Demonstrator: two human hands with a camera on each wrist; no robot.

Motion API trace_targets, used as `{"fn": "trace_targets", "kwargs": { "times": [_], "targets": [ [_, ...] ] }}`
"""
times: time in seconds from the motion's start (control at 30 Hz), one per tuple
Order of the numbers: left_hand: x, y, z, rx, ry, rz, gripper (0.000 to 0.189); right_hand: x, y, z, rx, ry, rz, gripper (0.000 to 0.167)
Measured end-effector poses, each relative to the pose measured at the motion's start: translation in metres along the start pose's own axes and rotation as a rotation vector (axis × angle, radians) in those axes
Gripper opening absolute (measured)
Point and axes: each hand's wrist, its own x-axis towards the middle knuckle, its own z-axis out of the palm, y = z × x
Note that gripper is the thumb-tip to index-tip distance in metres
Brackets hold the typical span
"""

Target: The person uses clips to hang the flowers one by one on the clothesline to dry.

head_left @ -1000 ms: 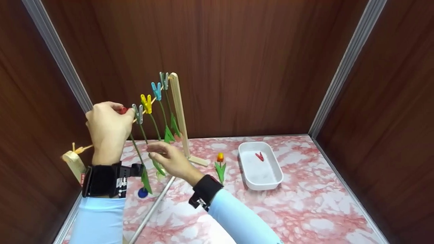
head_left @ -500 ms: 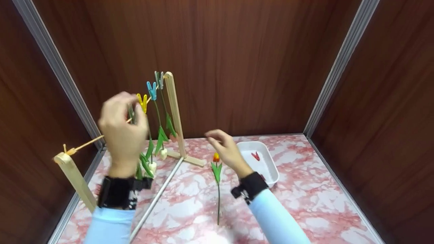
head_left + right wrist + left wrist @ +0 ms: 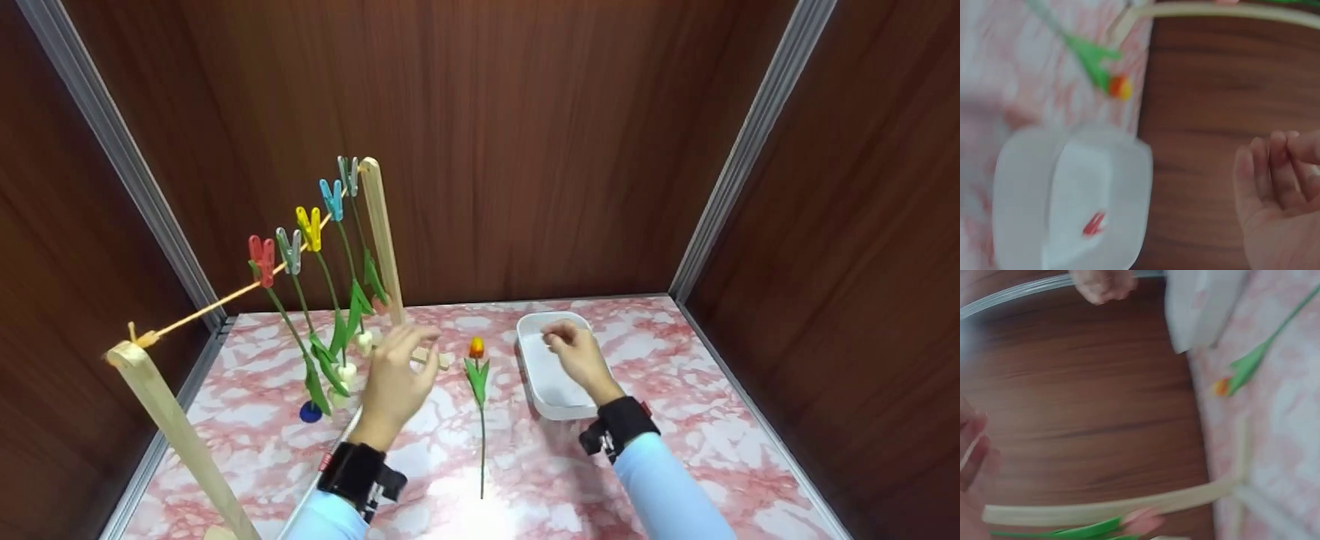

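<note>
My left hand (image 3: 397, 382) is in the air right of the hanging flowers, its fingers loosely bent with nothing between them. Over the white tray (image 3: 527, 360), my right hand (image 3: 577, 356) hovers with relaxed, bent fingers, holding nothing visible. A red clothespin (image 3: 1094, 224) lies in the tray; the right hand hides it in the head view. Between the hands, an orange-yellow tulip (image 3: 480, 382) lies on the table. Artificial tulips hang upside down from a cord, pinned by red (image 3: 261, 262), grey (image 3: 290, 251), yellow (image 3: 310, 229), blue (image 3: 332, 201) and another grey clothespin (image 3: 348, 176).
Two wooden posts, a near post (image 3: 176, 427) and a far post (image 3: 382, 232), carry the cord (image 3: 214, 306). A pale rod runs along the table between them. A blue tulip head (image 3: 310, 412) hangs lowest at the left. Brown wood-grain panels (image 3: 517, 150) enclose the marbled table.
My left hand has left the cord and moved right and down, uncovering the red clothespin there. From the hanging stems, my right hand has moved right, past the lying tulip, to over the tray.
</note>
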Motion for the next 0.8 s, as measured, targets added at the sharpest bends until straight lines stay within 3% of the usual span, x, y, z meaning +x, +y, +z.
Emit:
{"fn": "trace_targets", "kwargs": {
  "times": [0.13, 0.2, 0.3, 0.43, 0.6, 0.7, 0.8],
  "targets": [
    [-0.021, -0.013, 0.023, -0.016, -0.098, -0.190, 0.033, 0.017, 0.023, -0.012, -0.218, -0.023, 0.053, 0.015],
    [-0.030, -0.016, 0.032, -0.031, -0.176, -0.281, 0.039, 0.022, 0.034, -0.017, -0.315, -0.080, 0.053, 0.017],
    [-0.047, -0.018, 0.041, -0.043, -0.288, -0.356, 0.045, 0.026, 0.056, -0.016, -0.445, -0.194, 0.004, 0.014],
    [-0.069, -0.022, 0.049, -0.068, -0.387, -0.379, 0.050, 0.029, 0.073, -0.010, -0.609, -0.317, 0.037, 0.024],
    [-0.084, -0.027, 0.056, -0.077, -0.428, -0.388, 0.045, 0.034, 0.085, -0.005, -0.736, -0.416, 0.173, 0.064],
    [-0.089, -0.028, 0.055, -0.063, -0.426, -0.390, 0.044, 0.037, 0.106, -0.002, -0.784, -0.430, 0.144, 0.075],
    [-0.094, -0.029, 0.054, -0.052, -0.435, -0.396, 0.043, 0.038, 0.131, 0.002, -0.846, -0.440, 0.095, 0.075]
  ]
}}
